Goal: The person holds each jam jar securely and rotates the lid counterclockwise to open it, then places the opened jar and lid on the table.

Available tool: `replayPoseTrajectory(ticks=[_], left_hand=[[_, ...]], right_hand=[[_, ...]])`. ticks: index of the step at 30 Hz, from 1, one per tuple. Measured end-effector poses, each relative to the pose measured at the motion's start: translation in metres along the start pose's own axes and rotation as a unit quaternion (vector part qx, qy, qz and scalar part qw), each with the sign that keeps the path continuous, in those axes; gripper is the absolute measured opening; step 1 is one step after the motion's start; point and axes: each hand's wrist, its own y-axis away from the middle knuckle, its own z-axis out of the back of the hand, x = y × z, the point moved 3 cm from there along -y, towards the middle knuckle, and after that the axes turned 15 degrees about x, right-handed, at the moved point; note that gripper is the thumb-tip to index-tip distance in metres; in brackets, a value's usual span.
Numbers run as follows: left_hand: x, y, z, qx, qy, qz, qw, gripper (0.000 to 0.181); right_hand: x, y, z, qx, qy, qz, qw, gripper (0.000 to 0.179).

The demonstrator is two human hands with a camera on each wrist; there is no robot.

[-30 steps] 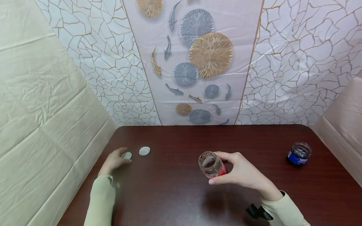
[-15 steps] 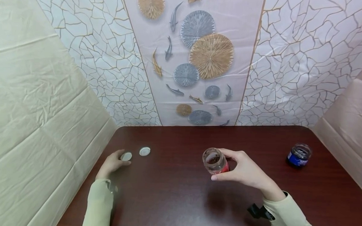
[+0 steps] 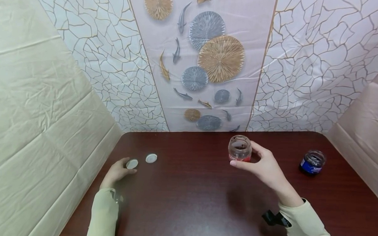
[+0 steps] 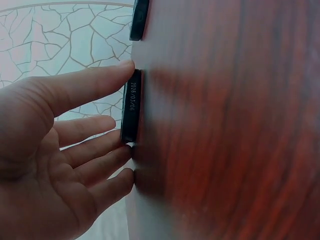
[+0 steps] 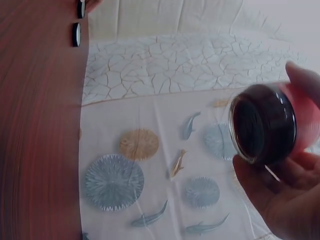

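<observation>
My right hand [image 3: 265, 167] grips a small glass jar with a red label [image 3: 239, 149], raised above the table. No lid is on this jar, and dark residue shows inside its mouth; in the right wrist view the dark jar [image 5: 262, 125] sits between thumb and fingers. At the table's left side, my left hand [image 3: 116, 172] holds a round jar lid [image 3: 132, 164] by its edges, thumb on one side and fingers on the other. That lid [image 4: 131, 106] lies flat on the table, its dark rim printed with a date.
A second lid [image 3: 151, 158] lies just right of the held one. An uncovered glass jar with a blue label [image 3: 313, 162] stands at the table's far right. Cloth walls [image 3: 191, 62] enclose the dark red table [image 3: 186, 201] at the back and sides.
My right hand has carried the red-label jar away from me and to the right, turning it more upright. The left hand has shifted slightly, showing more of the lid.
</observation>
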Motion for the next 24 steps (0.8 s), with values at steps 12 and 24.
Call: replayPoseTrajectory(ticks=[12,24], left_hand=[[0.002,-0.001,0.001,-0.003,-0.007,-0.003,1.0,0.078],[0.0,0.0,0.0,-0.003,-0.001,-0.001,1.0,0.077]], right_hand=[[-0.014,-0.003,0.017,-0.115,0.007,-0.062,0.9915,0.054],[-0.028,-0.004,0.025,-0.146,0.001,-0.068,0.987,0.054]])
